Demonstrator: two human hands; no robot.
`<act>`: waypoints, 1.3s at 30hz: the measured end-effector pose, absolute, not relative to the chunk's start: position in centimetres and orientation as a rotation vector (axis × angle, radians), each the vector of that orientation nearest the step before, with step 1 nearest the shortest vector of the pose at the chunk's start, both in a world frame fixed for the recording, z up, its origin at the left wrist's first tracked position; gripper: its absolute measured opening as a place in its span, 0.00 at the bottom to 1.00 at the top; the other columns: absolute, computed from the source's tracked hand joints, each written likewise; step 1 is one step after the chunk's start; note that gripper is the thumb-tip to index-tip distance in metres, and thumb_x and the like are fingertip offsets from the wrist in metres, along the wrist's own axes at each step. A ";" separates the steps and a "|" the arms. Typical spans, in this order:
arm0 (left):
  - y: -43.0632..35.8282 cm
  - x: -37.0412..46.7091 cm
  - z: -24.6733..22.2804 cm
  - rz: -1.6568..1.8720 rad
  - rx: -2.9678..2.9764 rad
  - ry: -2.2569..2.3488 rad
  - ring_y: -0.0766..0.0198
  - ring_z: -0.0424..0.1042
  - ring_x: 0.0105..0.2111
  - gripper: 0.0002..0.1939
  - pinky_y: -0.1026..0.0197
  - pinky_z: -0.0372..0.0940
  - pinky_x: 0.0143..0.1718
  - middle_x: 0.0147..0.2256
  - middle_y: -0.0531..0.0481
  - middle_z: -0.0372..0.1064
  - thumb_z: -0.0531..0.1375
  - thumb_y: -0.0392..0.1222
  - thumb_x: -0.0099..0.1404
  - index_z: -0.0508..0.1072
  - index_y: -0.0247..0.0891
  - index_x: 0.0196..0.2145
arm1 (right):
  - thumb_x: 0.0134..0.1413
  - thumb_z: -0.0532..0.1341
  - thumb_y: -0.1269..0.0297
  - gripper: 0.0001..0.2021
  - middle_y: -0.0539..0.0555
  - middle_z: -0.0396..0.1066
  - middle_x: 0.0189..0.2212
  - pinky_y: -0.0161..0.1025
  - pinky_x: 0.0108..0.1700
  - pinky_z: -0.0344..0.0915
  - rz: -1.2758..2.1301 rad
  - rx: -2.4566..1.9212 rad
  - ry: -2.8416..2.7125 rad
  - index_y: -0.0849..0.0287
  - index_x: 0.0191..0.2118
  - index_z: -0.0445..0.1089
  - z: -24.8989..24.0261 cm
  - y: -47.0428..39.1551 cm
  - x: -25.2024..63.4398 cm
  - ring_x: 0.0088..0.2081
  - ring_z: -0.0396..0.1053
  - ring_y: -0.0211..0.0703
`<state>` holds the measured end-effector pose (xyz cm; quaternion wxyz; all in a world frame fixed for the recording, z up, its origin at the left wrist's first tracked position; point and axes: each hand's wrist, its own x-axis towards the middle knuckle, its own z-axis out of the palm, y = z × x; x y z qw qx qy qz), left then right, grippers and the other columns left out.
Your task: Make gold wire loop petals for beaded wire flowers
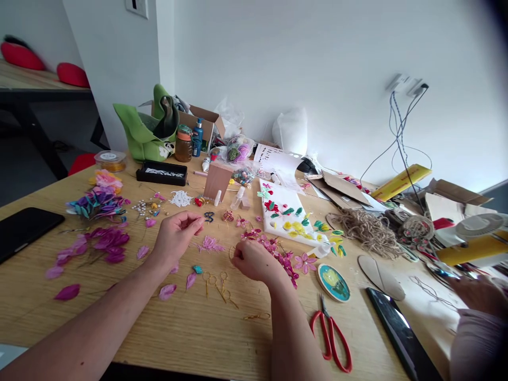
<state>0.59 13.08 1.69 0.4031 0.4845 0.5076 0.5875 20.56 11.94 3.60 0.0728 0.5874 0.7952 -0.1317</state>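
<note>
My left hand (178, 236) is closed in a pinch above the table; what its fingertips hold is too small to make out. Just beyond them lies a small dark blue coil (209, 216). My right hand (256, 260) has its fingers curled shut, with a thin gold wire loop (232, 253) showing at the fingertips. A pink stamen bundle (211, 243) lies between the hands. Gold wire pieces with looped ends (216, 283) and a turquoise bead-like piece (197, 270) are nearer me. Dark pink flower sprigs (283, 259) lie right of my right hand.
Red-handled scissors (328, 336), a round painted disc (334, 283) and a dark phone (399, 333) are at the right. Loose magenta petals (107, 243) spread left. A white foam board (288, 211) holds coloured flowers. Another person's hand (478, 291) is at far right.
</note>
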 end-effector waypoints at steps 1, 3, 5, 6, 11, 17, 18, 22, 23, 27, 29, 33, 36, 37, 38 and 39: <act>13.1 0.6 1.7 1.487 1.222 1.280 0.64 0.68 0.23 0.11 0.64 0.63 0.27 0.21 0.53 0.71 0.66 0.49 0.50 0.76 0.39 0.24 | 0.53 0.57 0.73 0.10 0.57 0.78 0.32 0.35 0.31 0.55 -0.410 1.743 2.400 0.61 0.32 0.77 3.6 11.8 20.3 0.33 0.72 0.41; 13.0 0.6 1.7 1.493 1.218 1.272 0.65 0.68 0.23 0.10 0.64 0.63 0.27 0.20 0.53 0.71 0.66 0.48 0.50 0.76 0.39 0.24 | 0.52 0.58 0.72 0.09 0.56 0.77 0.31 0.35 0.30 0.54 -0.436 1.713 2.407 0.61 0.31 0.77 3.6 11.7 20.0 0.31 0.71 0.41; 13.0 0.6 1.7 1.503 1.212 1.262 0.65 0.68 0.22 0.10 0.65 0.62 0.26 0.20 0.53 0.71 0.66 0.47 0.50 0.76 0.38 0.23 | 0.52 0.59 0.71 0.08 0.55 0.77 0.30 0.35 0.30 0.54 -0.447 1.710 2.401 0.60 0.30 0.77 3.7 11.6 20.0 0.31 0.71 0.40; 13.0 0.6 1.7 1.510 1.207 1.255 0.65 0.68 0.22 0.09 0.65 0.62 0.26 0.20 0.53 0.71 0.66 0.47 0.49 0.77 0.38 0.23 | 0.52 0.59 0.70 0.08 0.55 0.77 0.30 0.35 0.30 0.54 -0.442 1.724 2.395 0.60 0.30 0.77 3.7 11.7 20.0 0.31 0.71 0.41; 13.4 0.2 1.5 1.637 1.144 1.208 0.66 0.67 0.22 0.08 0.64 0.63 0.27 0.20 0.54 0.70 0.67 0.45 0.49 0.77 0.38 0.24 | 0.56 0.57 0.71 0.09 0.59 0.77 0.36 0.36 0.32 0.56 -0.349 1.857 2.325 0.63 0.36 0.76 3.7 12.1 20.9 0.37 0.73 0.45; 13.9 -1.0 2.5 1.913 0.943 1.183 0.67 0.66 0.22 0.06 0.65 0.62 0.25 0.19 0.56 0.68 0.67 0.44 0.49 0.76 0.40 0.24 | 0.56 0.58 0.72 0.08 0.61 0.77 0.40 0.37 0.36 0.59 -0.335 1.836 2.295 0.64 0.38 0.74 2.6 12.3 20.9 0.41 0.74 0.49; 13.9 -1.1 2.7 1.939 0.919 1.177 0.68 0.65 0.22 0.06 0.65 0.61 0.24 0.20 0.55 0.68 0.67 0.43 0.49 0.76 0.41 0.24 | 0.56 0.58 0.72 0.09 0.62 0.77 0.40 0.38 0.37 0.59 -0.333 1.828 2.292 0.64 0.39 0.74 2.5 12.3 20.8 0.42 0.74 0.49; 13.9 -1.1 3.1 1.981 0.878 1.146 0.68 0.65 0.22 0.06 0.65 0.61 0.24 0.19 0.55 0.67 0.68 0.43 0.48 0.76 0.40 0.23 | 0.56 0.57 0.73 0.10 0.63 0.77 0.40 0.38 0.37 0.60 -0.323 1.797 2.291 0.65 0.39 0.75 2.1 12.3 20.7 0.42 0.74 0.50; 13.8 -1.1 3.1 1.983 0.878 1.138 0.68 0.65 0.22 0.06 0.66 0.61 0.24 0.19 0.56 0.66 0.68 0.42 0.48 0.76 0.39 0.23 | 0.56 0.56 0.74 0.10 0.63 0.77 0.40 0.38 0.37 0.60 -0.321 1.791 2.292 0.65 0.39 0.75 2.1 12.3 20.6 0.42 0.74 0.50; 13.8 -0.9 3.0 1.975 0.876 1.125 0.69 0.64 0.22 0.06 0.66 0.61 0.25 0.19 0.56 0.65 0.68 0.42 0.48 0.76 0.39 0.24 | 0.55 0.55 0.75 0.11 0.64 0.77 0.39 0.37 0.36 0.59 -0.316 1.783 2.305 0.67 0.38 0.75 2.0 12.3 20.5 0.41 0.74 0.50; 13.8 -0.9 2.9 1.965 0.873 1.131 0.69 0.64 0.22 0.07 0.66 0.61 0.25 0.19 0.56 0.66 0.68 0.43 0.48 0.76 0.39 0.24 | 0.55 0.55 0.76 0.11 0.64 0.77 0.38 0.37 0.35 0.58 -0.321 1.786 2.325 0.67 0.37 0.75 2.5 12.3 20.7 0.39 0.74 0.48; 13.8 -0.9 3.0 1.933 0.867 1.162 0.69 0.65 0.21 0.07 0.66 0.61 0.24 0.19 0.56 0.67 0.68 0.43 0.48 0.76 0.39 0.24 | 0.54 0.55 0.75 0.10 0.58 0.77 0.34 0.35 0.31 0.56 -0.371 1.762 2.407 0.63 0.33 0.74 4.2 11.6 21.5 0.34 0.72 0.42; 13.6 -0.8 3.1 1.894 0.865 1.182 0.68 0.66 0.21 0.07 0.65 0.61 0.25 0.19 0.56 0.68 0.69 0.43 0.48 0.76 0.39 0.25 | 0.52 0.56 0.75 0.09 0.57 0.77 0.30 0.35 0.30 0.55 -0.417 1.746 2.438 0.62 0.30 0.75 4.9 10.2 21.3 0.32 0.72 0.42; 13.5 -0.8 3.1 1.885 0.864 1.186 0.68 0.66 0.21 0.07 0.65 0.61 0.25 0.19 0.56 0.68 0.69 0.42 0.48 0.76 0.39 0.24 | 0.51 0.57 0.75 0.09 0.58 0.77 0.30 0.35 0.30 0.55 -0.426 1.752 2.438 0.62 0.30 0.75 4.9 9.7 21.1 0.32 0.73 0.44; 13.5 -0.7 3.1 1.876 0.862 1.188 0.68 0.66 0.21 0.07 0.65 0.61 0.25 0.19 0.56 0.68 0.69 0.42 0.47 0.76 0.38 0.24 | 0.51 0.58 0.75 0.08 0.59 0.77 0.30 0.36 0.30 0.56 -0.433 1.768 2.434 0.63 0.29 0.75 4.8 9.2 20.7 0.33 0.73 0.46; 13.4 -0.7 3.2 1.870 0.858 1.189 0.68 0.66 0.21 0.08 0.65 0.61 0.25 0.19 0.56 0.68 0.69 0.42 0.46 0.76 0.38 0.24 | 0.50 0.59 0.75 0.07 0.61 0.77 0.30 0.36 0.31 0.56 -0.444 1.795 2.427 0.63 0.29 0.75 4.6 8.6 20.4 0.33 0.73 0.47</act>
